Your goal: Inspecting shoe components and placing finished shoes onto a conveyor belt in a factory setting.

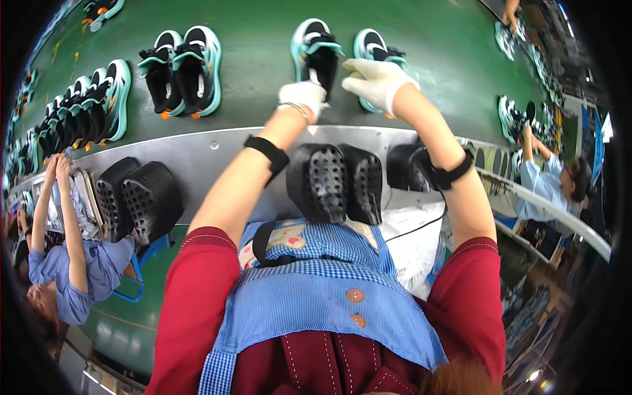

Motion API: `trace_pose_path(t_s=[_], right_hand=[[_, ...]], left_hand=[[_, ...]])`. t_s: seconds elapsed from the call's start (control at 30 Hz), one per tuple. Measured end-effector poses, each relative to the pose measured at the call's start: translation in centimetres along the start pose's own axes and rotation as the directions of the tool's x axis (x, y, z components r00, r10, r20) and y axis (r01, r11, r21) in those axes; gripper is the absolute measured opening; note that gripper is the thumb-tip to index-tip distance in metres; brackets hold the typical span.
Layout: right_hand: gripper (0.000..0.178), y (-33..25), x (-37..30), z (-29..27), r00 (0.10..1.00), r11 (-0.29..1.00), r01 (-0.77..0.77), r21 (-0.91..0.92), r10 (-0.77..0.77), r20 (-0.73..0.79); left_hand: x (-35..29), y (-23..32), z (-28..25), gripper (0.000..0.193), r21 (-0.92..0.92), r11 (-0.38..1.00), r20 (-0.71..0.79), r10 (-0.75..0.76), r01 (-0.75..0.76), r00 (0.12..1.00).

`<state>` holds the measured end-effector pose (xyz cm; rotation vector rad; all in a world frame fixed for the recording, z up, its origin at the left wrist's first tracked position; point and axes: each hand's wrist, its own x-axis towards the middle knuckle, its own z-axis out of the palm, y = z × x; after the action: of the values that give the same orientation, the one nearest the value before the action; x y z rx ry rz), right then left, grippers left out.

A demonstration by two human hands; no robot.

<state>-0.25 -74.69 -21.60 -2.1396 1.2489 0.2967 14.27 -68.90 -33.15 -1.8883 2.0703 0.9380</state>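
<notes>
Both my hands wear white gloves. My left hand (304, 97) is closed at the heel of a black, white and mint-green sneaker (320, 58), whose toe points away from me. Part of that heel is hidden behind the glove. Just to the right, my right hand (376, 82) reaches over a matching sneaker (370, 45) with its fingers stretched to the left. The glove covers much of this second shoe, so any contact cannot be made out. An orange tab shows below it.
Sneakers stand on the green belt (257, 72): a pair (191, 66) to the left and a row (85, 108) beyond. Black dotted blocks (322, 181) sit at the metal edge (217, 145) before me. A co-worker (79, 263) is at left, another person (550, 181) at right.
</notes>
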Motion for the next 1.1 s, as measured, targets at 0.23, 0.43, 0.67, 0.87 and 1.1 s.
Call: trace_pose_path(t_s=[0.23, 0.43, 0.67, 0.87, 1.1], right_hand=[[0.054, 0.8, -18.0, 4.6, 0.957, 0.956, 0.289, 0.057, -0.287, -0.035], [0.054, 0.9, -21.1, 8.9, 0.917, 0.942, 0.332, -0.045, -0.334, -0.219], [0.041, 1.7, -21.2, 9.6, 0.904, 0.942, 0.334, 0.023, -0.314, -0.289], [0.043, 2.5, -21.2, 7.8, 0.880, 0.908, 0.402, 0.122, -0.347, -0.324], [0.049, 1.2, -19.8, 0.7, 0.720, 0.841, 0.520, 0.150, -0.337, -0.607]], left_hand=[[-2.0, -2.8, 0.6, 0.047, -0.124, 0.988, -0.079, 0.082, -0.091, 0.994], [-6.5, -0.7, -0.5, 0.053, -0.198, 0.977, -0.351, 0.006, -0.080, 0.936], [-8.7, 1.3, -2.8, 0.042, -0.194, 0.972, -0.396, 0.047, -0.133, 0.917], [-9.8, 2.1, -4.9, 0.037, -0.252, 0.928, -0.340, 0.182, -0.276, 0.923], [-10.9, 8.0, -7.3, 0.099, -0.994, -0.093, -0.015, 0.584, 0.048, 0.812]])
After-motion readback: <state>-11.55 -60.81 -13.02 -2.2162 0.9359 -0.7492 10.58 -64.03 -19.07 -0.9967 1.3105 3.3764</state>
